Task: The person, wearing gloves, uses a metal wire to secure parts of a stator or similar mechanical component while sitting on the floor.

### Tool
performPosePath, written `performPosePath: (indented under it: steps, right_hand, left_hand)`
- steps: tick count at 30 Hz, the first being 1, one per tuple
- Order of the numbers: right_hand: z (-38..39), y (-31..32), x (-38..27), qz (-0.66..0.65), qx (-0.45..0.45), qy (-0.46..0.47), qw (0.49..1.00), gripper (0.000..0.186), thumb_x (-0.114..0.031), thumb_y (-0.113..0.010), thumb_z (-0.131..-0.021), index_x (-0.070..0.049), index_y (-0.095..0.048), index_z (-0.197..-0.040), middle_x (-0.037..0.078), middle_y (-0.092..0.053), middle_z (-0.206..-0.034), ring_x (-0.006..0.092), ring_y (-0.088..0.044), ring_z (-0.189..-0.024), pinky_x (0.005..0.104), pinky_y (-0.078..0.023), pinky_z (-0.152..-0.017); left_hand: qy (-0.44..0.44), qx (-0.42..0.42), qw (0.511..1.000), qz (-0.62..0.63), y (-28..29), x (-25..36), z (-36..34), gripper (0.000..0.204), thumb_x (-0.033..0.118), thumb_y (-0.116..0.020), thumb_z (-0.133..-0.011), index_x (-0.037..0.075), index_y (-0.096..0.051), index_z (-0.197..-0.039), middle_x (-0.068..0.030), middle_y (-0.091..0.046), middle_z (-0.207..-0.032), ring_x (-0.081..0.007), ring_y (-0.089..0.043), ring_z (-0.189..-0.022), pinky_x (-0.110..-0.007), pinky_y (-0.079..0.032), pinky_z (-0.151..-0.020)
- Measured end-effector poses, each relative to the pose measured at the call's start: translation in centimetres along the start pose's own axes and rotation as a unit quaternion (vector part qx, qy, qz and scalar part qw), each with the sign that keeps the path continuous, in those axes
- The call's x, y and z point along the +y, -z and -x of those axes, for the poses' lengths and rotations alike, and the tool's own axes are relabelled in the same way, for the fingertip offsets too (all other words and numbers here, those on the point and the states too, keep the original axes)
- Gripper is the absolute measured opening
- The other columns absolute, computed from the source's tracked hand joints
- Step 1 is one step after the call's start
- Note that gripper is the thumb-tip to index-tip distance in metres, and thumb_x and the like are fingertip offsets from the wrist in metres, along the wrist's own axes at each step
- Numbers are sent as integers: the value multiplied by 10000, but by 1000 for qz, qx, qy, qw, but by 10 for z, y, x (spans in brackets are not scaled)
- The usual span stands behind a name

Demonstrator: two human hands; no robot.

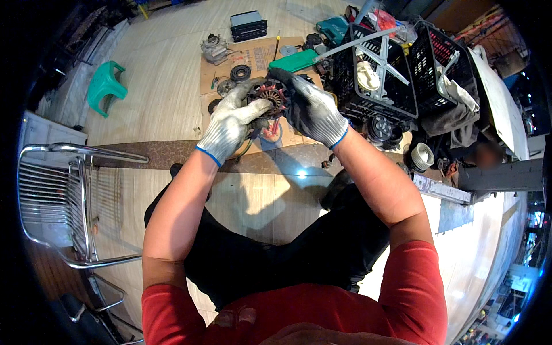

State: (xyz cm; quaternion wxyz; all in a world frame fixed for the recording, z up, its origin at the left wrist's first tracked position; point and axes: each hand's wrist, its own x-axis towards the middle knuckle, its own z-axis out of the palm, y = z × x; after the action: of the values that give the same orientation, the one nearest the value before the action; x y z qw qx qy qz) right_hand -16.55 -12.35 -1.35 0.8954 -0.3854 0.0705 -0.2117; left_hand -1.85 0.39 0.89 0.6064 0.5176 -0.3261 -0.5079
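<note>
Both of my hands wear whitish knit gloves with blue cuffs and dark, dirty patches. Between them, above the cardboard, is a round motor armature (272, 98) with reddish windings and a ring of segments at its centre. My left hand (233, 112) grips its left side, with the thumb pressed over the middle of its face. My right hand (313, 106) closes round the right side, its glove blackened over the fingers. Part of the armature's rim is hidden by the gloves. On the cardboard sheet (215, 72) beyond lie a black ring-shaped part (240, 72) and a metal housing (215, 49).
A car radio unit (248, 26) lies past the cardboard, with a green flat tool case (294, 60) nearer. Black plastic crates (376, 103) of parts stand at right, near a white blower wheel (422, 156). At left are a green stool (107, 86) and a metal chair (86, 201).
</note>
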Motion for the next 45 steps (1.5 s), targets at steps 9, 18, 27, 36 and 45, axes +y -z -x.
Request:
performPosePath:
  steps: [9,18,27,36,45]
  right_hand:
    - [-2,0,0,63,31,2,997,442,-161,-477,-1001,40,-428,-1392,172,-553,-1324,245,-562,-1195,362,-431,-1064]
    - [-5,15,0,141,15,-16,990,462,-146,-535,-975,35,-433,-1388,165,-565,-1308,226,-584,-1162,351,-467,-1023]
    - [-2,14,-15,503,10,18,864,403,-189,-521,-982,38,-529,-1315,137,-626,-1218,167,-616,-1069,305,-493,-936]
    - [-2,20,-15,502,64,2,863,396,-232,-550,-975,53,-587,-1249,92,-672,-1063,102,-622,-866,249,-522,-773]
    - [-1,9,-19,510,79,-12,856,388,-259,-570,-912,64,-638,-1117,227,-675,-1029,276,-663,-938,349,-500,-842]
  left_hand:
    - [36,20,989,145,9,-12,-6,437,159,-572,-961,-18,-455,-1343,-142,-630,-1154,-216,-675,-961,-304,-618,-678]
    - [13,26,998,58,12,-16,-10,410,147,-564,-961,-4,-477,-1333,-114,-643,-1139,-182,-675,-953,-273,-607,-674]
    - [-14,43,999,-13,17,-17,-13,411,159,-569,-969,-17,-489,-1331,-110,-654,-1114,-157,-667,-918,-277,-584,-692]
    - [-2,43,998,48,17,-20,-16,462,158,-532,-985,-42,-398,-1379,-159,-610,-1207,-243,-665,-1009,-357,-603,-777]
    - [-5,32,997,63,23,-24,-19,471,144,-504,-988,-48,-369,-1397,-195,-596,-1226,-292,-662,-1038,-395,-612,-790]
